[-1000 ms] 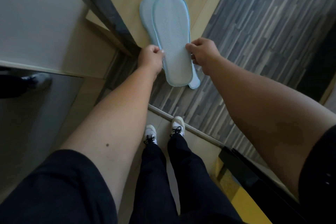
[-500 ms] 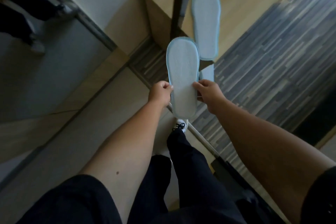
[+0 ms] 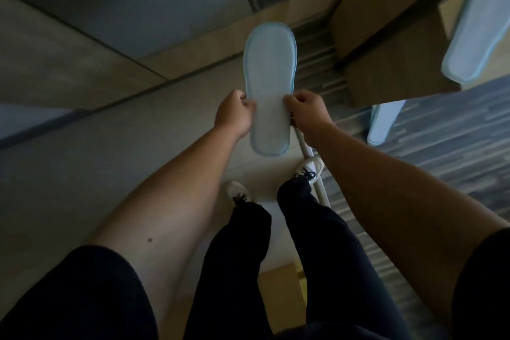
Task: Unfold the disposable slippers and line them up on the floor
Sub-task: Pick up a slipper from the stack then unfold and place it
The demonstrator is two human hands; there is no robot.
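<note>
A flat light-blue disposable slipper (image 3: 269, 74) hangs in the air in front of me, sole side toward the camera, toe end pointing away. My left hand (image 3: 234, 113) pinches its left edge near the middle. My right hand (image 3: 308, 112) pinches the right edge opposite. A second light-blue slipper (image 3: 480, 27) lies on the wooden bench top (image 3: 392, 63) at the upper right, its heel end hanging over the edge. Its reflection or lower end (image 3: 382, 124) shows below the bench.
I stand on a pale tiled floor (image 3: 138, 146), white shoes (image 3: 310, 168) near a metal threshold strip (image 3: 317, 182). Grey striped carpet (image 3: 441, 152) lies to the right. A dark post (image 3: 414, 5) crosses the bench. A yellow patch (image 3: 281, 290) lies between my legs.
Both hands carried one slipper off the bench toward me and to the left, over the tiled floor. The other slipper stayed on the bench, now at the frame's right edge.
</note>
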